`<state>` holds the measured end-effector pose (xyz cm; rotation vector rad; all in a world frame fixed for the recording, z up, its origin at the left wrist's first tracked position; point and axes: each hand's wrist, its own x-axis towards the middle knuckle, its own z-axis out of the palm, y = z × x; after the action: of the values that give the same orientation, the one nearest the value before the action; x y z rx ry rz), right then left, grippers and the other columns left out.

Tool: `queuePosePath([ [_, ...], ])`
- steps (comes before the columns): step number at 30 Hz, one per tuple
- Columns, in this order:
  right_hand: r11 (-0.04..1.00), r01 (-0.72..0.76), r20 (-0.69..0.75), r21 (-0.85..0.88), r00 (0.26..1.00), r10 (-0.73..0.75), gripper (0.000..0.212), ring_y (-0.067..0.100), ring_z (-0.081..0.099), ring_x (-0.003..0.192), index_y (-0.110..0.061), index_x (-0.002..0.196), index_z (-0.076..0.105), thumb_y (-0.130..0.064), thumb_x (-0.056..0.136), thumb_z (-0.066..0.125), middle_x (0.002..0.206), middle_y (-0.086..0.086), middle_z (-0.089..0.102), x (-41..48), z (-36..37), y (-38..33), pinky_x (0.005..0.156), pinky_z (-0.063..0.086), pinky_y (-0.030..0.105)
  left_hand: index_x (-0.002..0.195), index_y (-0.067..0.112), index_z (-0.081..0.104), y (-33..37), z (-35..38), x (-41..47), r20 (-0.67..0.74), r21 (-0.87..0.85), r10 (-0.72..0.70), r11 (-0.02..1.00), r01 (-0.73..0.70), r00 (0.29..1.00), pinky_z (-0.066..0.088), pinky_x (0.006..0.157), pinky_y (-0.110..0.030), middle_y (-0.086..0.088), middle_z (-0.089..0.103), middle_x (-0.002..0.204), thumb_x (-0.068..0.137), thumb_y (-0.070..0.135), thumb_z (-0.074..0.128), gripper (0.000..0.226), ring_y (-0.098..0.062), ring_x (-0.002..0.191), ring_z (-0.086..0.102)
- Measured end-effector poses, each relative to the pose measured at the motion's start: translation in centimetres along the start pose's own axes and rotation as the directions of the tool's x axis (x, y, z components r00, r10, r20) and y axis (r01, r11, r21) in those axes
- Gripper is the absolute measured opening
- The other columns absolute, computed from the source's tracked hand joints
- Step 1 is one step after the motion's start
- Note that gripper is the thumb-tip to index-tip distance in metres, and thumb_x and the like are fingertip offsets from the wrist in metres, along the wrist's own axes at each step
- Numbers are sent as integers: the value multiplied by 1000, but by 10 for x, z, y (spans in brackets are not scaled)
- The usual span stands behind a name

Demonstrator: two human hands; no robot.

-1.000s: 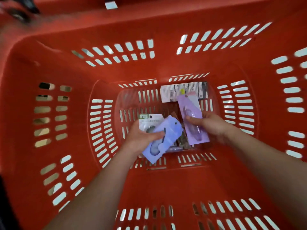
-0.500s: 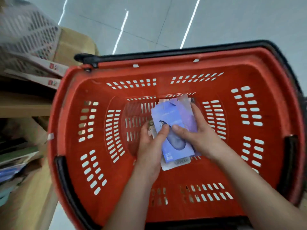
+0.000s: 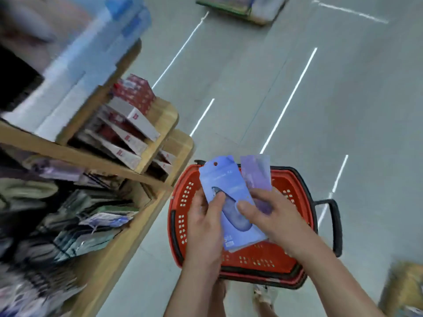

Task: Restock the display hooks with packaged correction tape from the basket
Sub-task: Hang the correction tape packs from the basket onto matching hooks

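Note:
I hold a small stack of correction tape packs above the red basket [image 3: 289, 193], which stands on the floor. The front pack is blue [image 3: 225, 186] with a hang hole at its top. A purple pack [image 3: 257, 173] sticks out behind it to the right. My left hand [image 3: 206, 223] grips the stack's left edge, thumb on the blue pack's face. My right hand [image 3: 272, 216] grips the right edge, thumb on the front. What is left inside the basket is hidden by my hands. No display hooks are clearly visible.
Wooden shelves [image 3: 146, 177] stand at the left, holding red-and-white boxes [image 3: 130, 124] and blurred packaged goods [image 3: 91, 225]. Grey floor [image 3: 343, 110] stretches ahead. The basket's black handle [image 3: 332, 225] sticks out right. A yellowish object [image 3: 405, 291] lies lower right.
Both hands lifted the gathered packs up out of the basket. My head rose and turned, so the shelves at the left and the floor have come into view.

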<state>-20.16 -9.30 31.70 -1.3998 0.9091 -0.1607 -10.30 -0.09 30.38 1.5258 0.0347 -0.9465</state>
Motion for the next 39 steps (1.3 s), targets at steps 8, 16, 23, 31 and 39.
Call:
queuePosePath([
  [8,976,181,153,-121,975,-161,41,6,69,90,-35,94,74,-57,59,80,99,-5,72,-99,2,-137,75,53,22,118,18,65,129,-3,-151,-59,-193,187,962,-195,981,52,94,-59,-14,72,114,70,38,72,52,-39,107,67],
  [16,930,367,332,35,873,-357,32,1,64,76,-29,88,72,-57,74,77,83,-13,71,-171,64,-216,71,49,17,106,14,63,208,-57,-239,-302,-198,393,865,-461,868,56,76,-40,-5,74,93,80,26,69,30,-20,81,68],
  [23,913,332,373,235,837,-400,23,9,58,66,-28,75,69,-47,85,60,73,-6,67,-200,132,-255,62,46,23,104,26,66,243,-126,-272,-408,-328,393,779,-535,824,58,65,-33,4,75,85,98,26,56,11,-15,73,70],
  [31,917,241,452,318,812,-370,22,17,73,92,-41,104,70,-41,86,57,105,-5,74,-217,211,-269,70,61,45,108,16,61,276,-212,-287,-423,-279,474,743,-609,772,53,74,-40,-5,68,92,98,21,58,12,-22,78,65],
  [39,867,371,345,333,808,-478,18,17,72,92,-21,110,68,-18,96,58,101,-3,76,-204,240,-291,74,58,32,96,16,62,315,-238,-275,-343,-220,555,737,-639,758,51,70,-37,0,68,81,96,25,62,9,-19,73,64],
])
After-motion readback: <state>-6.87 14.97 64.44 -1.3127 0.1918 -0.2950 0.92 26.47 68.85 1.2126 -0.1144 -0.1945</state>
